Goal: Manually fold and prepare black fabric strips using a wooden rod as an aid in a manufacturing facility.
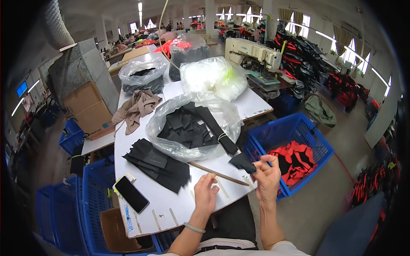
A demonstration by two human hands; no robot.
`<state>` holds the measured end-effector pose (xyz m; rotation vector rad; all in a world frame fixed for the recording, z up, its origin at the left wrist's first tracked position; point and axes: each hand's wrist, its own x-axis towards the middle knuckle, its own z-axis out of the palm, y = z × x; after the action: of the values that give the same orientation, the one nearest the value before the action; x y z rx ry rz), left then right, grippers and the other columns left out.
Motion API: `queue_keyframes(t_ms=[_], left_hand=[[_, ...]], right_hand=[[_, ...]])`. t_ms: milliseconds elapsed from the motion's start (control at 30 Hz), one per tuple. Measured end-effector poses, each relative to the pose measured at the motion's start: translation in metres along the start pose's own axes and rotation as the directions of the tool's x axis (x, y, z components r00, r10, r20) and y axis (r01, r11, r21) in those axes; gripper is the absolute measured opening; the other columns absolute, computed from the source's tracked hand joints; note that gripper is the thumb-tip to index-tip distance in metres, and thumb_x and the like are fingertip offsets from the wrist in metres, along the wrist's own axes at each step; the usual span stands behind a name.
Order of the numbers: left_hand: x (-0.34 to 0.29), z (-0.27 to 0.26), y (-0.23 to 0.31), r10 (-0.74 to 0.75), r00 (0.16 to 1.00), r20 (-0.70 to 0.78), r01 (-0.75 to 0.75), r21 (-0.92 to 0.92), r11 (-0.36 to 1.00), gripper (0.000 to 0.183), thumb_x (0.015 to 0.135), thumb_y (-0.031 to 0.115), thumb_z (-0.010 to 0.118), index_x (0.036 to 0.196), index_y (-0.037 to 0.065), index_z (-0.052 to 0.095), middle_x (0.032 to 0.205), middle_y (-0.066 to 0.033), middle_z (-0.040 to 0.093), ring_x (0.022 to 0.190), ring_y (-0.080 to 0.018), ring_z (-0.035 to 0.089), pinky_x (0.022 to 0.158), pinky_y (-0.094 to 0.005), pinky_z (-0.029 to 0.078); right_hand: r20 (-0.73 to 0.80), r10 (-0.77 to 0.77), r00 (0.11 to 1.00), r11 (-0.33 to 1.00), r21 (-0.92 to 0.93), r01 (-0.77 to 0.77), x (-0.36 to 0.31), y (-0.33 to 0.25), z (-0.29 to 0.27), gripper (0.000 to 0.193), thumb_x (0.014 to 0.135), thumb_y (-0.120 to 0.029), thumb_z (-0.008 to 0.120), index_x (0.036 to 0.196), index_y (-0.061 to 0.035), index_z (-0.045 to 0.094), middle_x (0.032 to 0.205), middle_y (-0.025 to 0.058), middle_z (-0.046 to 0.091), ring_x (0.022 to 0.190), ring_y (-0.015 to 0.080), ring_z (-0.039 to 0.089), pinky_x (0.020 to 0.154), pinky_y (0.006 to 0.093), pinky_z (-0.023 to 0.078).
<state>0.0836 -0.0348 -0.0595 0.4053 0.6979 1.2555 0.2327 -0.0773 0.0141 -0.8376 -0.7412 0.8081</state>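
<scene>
Handling-wise, imo the black fabric piece (241,163) is super light & prob soft w/ a bit of body, so it'd bend, not break. Prob not slippery either. Best hold = thumb-and-fingertip pinch at an edge, p. much what the R hand (268,177) has: fingers closed on its right end. L hand (206,196) is over the near side of the tabletop (166,209), fingers half curled, nothing visible in them, can't tell if the tips meet.

Looks-wise: small, matte black, flat-ish, roughly rectangular afaict, free end pointing left. It's by the tabletop's right edge, just beside the near end of a tied black bundle (215,128) w/ a white band. That lies across a clear plastic bag (171,147) full of similar bits. Fanned black stack (158,164) is near-left of the bag, phone (132,194) nearer still, blue plastic crate (307,165) w/ red-and-black fabric (294,158) off right.
</scene>
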Motion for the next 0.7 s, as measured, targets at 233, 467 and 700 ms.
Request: queue_keyframes(t_ms=[233, 467, 700], left_hand=[[-0.023, 0.031, -0.004, 0.081, 0.954, 0.29, -0.19, 0.369, 0.91, 0.018, 0.083, 0.008, 0.065, 0.098, 0.0, 0.06, 0.08, -0.0024, 0.059, 0.066, -0.0054, 0.053, 0.049, -0.0166, 0.037], [-0.014, 0.019, 0.006, -0.251, 0.891, 0.379, 0.193, 0.184, 0.964, 0.013, 0.087, 0.013, 0.061, 0.088, 0.003, 0.054, 0.068, -0.0013, 0.054, 0.055, -0.0061, 0.047, 0.047, -0.0175, 0.036], [-0.022, 0.03, 0.008, -0.121, 0.887, 0.445, 0.065, 0.139, 0.988, 0.014, 0.091, 0.015, 0.057, 0.087, 0.004, 0.049, 0.066, 0.0003, 0.046, 0.054, -0.0076, 0.042, 0.045, -0.0207, 0.033]], right_hand=[[0.143, -0.208, 0.968, 0.653, -0.716, 0.246, -0.021, 0.021, 0.003, 0.024, 0.075, 0.005, 0.061, 0.098, 0.0023, 0.054, 0.076, 0.0047, 0.06, 0.061, 0.0056, 0.051, 0.057, 0.0202, 0.042], [0.229, -0.251, 0.94, 0.609, -0.718, 0.337, -0.027, 0.021, 0.003, 0.032, 0.076, 0.008, 0.057, 0.107, 0.003, 0.057, 0.081, 0.0055, 0.061, 0.063, 0.0069, 0.053, 0.059, 0.0209, 0.043], [0.18, 0.258, 0.949, 0.863, 0.398, -0.311, -0.022, 0.027, -0.01, 0.037, 0.073, 0.011, 0.057, 0.109, 0.0036, 0.052, 0.089, 0.0112, 0.063, 0.055, 0.0066, 0.05, 0.047, 0.0176, 0.039]])
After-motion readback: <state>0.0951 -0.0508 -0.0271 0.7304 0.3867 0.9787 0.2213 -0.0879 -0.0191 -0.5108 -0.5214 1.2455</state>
